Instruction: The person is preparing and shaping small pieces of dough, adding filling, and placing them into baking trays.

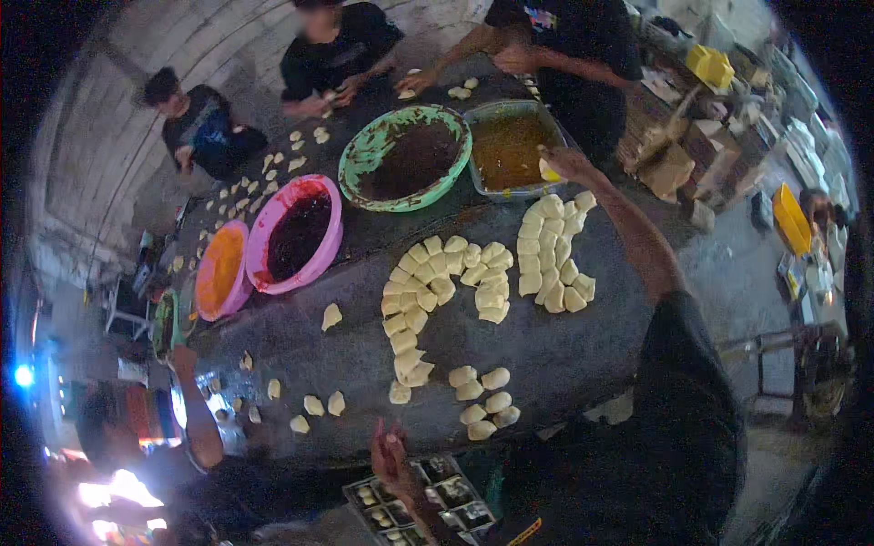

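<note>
My right hand (569, 162) reaches over the near right corner of a clear rectangular tub (563, 127) of brown-yellow filling (512, 150). Its fingers close on a small yellow-and-white thing (548, 171) whose kind I cannot make out. Curled up at the table's near edge is my left hand (391, 455); whatever it may hold is hidden. Under that hand lies a dark sectioned tray (455, 492) with pale dough balls in some sections. Rows of cut dough pieces (544, 250) and a curved band of more dough (410, 282) cover the table's middle. Several rounded dough balls (481, 391) sit nearer me.
On the dark table (355, 364) stand a green basin (462, 164) of brown filling, a pink basin (332, 227) of dark filling and another pink basin (202, 296) of orange filling. People work along the far and left sides. Cardboard boxes (669, 168) crowd the right.
</note>
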Demonstrator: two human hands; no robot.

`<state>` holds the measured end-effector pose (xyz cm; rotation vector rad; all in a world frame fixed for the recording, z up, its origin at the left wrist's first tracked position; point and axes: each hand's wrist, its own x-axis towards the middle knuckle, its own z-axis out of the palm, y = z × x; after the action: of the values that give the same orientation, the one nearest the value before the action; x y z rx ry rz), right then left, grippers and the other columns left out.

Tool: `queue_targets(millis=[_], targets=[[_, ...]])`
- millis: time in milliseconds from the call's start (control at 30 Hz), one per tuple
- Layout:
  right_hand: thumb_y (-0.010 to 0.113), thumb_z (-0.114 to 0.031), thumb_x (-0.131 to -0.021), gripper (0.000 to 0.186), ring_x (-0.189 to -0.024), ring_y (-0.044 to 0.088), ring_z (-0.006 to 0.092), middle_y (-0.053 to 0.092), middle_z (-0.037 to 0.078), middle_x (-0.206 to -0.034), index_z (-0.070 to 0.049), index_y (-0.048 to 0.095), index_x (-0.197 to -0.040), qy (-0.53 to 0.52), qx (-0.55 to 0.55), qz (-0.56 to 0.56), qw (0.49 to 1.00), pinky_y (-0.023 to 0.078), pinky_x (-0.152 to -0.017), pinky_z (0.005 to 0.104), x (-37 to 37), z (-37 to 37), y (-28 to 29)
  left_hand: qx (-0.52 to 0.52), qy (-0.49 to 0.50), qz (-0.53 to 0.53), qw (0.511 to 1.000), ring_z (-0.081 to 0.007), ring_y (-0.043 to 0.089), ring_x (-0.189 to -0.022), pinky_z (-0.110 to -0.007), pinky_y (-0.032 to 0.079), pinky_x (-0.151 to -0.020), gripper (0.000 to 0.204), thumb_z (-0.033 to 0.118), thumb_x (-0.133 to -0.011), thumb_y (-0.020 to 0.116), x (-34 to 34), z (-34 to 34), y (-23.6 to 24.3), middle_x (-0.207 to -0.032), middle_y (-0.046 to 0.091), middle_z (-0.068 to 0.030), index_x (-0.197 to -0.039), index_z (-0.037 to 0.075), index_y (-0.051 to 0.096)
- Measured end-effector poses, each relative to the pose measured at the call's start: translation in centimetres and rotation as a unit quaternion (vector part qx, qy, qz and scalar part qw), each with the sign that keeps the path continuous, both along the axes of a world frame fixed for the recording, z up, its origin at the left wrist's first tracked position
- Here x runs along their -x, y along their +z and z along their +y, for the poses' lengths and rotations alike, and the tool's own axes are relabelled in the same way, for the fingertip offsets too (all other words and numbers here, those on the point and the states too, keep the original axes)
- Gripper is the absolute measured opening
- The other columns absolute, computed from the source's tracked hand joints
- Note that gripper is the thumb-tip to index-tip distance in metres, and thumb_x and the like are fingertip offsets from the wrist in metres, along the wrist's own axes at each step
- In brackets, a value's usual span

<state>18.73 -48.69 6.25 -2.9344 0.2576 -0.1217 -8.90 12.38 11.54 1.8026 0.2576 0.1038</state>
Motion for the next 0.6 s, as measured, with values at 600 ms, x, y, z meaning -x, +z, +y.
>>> queue_targets(millis=[600], targets=[[0.047,-0.039,-0.101,0.041,-0.089,0.058,0.0179,0.059,0.005,-0.093,0.0,0.058,-0.106,-0.017,-0.711,-0.026,0.703,0.048,-0.082,0.0329,32.4,25.6,7.1,0.163,-0.042,-0.033,0.985,-0.0122,0.062,-0.085,-0.028,0.05,-0.075,0.005,0.0,-0.091,0.061,8.9,-18.1,3.5,-0.087,0.066,-0.0046,-0.094,0.0,0.064]])
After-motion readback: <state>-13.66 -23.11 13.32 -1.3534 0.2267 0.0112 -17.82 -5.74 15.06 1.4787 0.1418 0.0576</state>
